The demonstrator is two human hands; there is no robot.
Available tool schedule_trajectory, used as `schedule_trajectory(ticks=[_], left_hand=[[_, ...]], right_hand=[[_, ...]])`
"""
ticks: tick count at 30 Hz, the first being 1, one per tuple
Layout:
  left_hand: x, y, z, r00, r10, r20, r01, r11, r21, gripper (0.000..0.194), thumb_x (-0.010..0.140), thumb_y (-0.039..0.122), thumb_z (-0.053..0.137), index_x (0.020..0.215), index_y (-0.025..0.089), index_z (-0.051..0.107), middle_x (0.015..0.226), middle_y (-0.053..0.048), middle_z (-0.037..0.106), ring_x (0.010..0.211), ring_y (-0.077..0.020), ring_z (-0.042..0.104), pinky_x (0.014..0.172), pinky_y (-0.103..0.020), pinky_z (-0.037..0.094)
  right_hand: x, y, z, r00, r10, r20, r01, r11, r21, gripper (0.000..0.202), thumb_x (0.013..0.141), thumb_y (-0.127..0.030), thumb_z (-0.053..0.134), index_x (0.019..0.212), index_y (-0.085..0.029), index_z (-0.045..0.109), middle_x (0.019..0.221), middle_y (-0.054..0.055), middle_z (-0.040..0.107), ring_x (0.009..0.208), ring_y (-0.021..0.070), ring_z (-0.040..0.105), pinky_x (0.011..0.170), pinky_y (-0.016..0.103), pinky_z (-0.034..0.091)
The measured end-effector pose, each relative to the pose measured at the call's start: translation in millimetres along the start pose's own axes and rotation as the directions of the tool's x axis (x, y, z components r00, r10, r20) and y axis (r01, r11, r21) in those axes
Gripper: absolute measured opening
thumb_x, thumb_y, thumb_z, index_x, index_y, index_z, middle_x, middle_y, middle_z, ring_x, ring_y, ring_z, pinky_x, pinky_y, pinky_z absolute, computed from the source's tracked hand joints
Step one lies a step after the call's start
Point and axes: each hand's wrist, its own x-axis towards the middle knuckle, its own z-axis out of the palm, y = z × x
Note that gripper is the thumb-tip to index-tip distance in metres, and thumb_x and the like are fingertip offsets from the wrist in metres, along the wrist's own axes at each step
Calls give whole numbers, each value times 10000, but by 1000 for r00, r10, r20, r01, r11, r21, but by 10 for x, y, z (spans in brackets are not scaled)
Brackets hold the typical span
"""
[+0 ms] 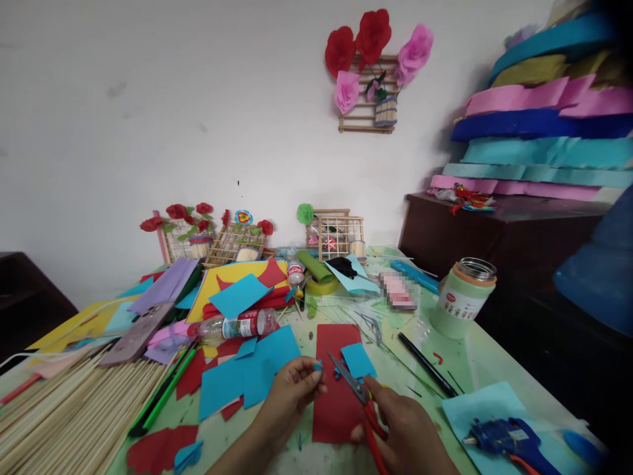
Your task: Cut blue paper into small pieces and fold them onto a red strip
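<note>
My left hand (299, 384) is closed in a pinch on a small blue paper piece (317, 365), which shows at the fingertips. In my right hand (403, 422) are scissors (360, 390) with red handles, their blades pointing up and left toward the left hand. Under the blades lies a red paper strip (339, 412). On that strip rest a blue paper rectangle (358, 360) and a few tiny blue scraps (338, 373). Larger blue paper sheets (267, 373) lie just left of my left hand.
Bamboo sticks (74, 409) cover the left side. A plastic bottle (237, 326) lies behind the blue sheets. At right are a black pen (428, 365), a green jar (457, 303) and a blue glue gun (509, 439). Stick frames with paper flowers (237, 241) lean at the wall.
</note>
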Motion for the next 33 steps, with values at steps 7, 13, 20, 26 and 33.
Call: schedule_trajectory(ticks=[7,13,20,26,33], left_hand=[[-53,-9,55,994,-106,-18,98,965,-242,359,547,250,848,766,155,580,721,-13,655,665,-111,637,603,-179,477],[-63,-44,77,998,-66,-3,63,966,-249,341,526,229,858,734,143,601,693,7,625,651,-84,600,602,-160,463],[-79,-48,117,998,-60,-13,55,966,-252,355,492,209,870,723,143,608,669,19,593,609,-80,563,575,-171,445],[-84,-84,130,999,-31,4,31,967,-252,349,488,186,868,712,153,601,643,30,580,587,-81,556,558,-176,440],[-85,-115,115,1000,-24,5,25,971,-239,351,485,203,871,716,148,613,644,22,596,594,-85,566,562,-173,450]], right_hand=[[15,70,117,980,-178,-86,173,983,-61,543,731,-350,616,1181,-68,500,852,132,700,736,249,673,635,303,524],[14,59,150,984,-165,-67,157,981,-111,601,666,-333,666,1184,-74,504,840,117,676,732,261,654,634,330,518],[-33,73,174,995,-95,-22,92,991,-94,667,672,-353,661,1279,-170,455,964,115,645,841,265,613,727,341,489],[26,-30,28,994,-23,112,26,999,-31,660,690,-402,641,1273,-134,485,951,143,651,859,298,613,743,396,499],[53,-141,-75,973,48,227,-44,999,-23,635,732,-347,571,1300,-84,467,990,169,635,903,312,601,784,436,486]])
